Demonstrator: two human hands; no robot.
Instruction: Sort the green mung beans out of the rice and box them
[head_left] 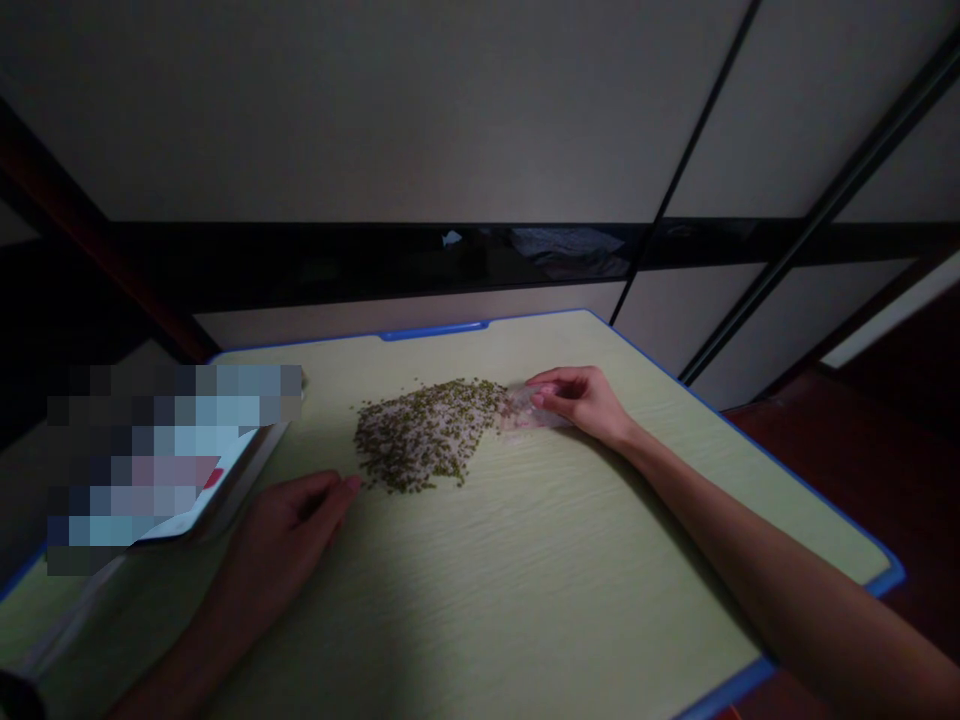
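A spread of small green and brown bits [420,435], which look like mung beans or seeds, lies loose on the table. My right hand [574,400] pinches a small clear plastic bag [517,415] that lies flat at the right edge of the spread, some bits close to its end. At the spread's lower left edge is my left hand [296,515], fingers curled and thumb pressed to the forefinger. Whatever may sit between those fingertips is too small to make out.
The pale table [480,590] has a blue rim, with a blue handle [435,330] at its far edge. To the left stands a lit screen [202,500], partly blurred out, with a pale cable [67,610] beside it. Cabinet panels [390,120] rise behind the table.
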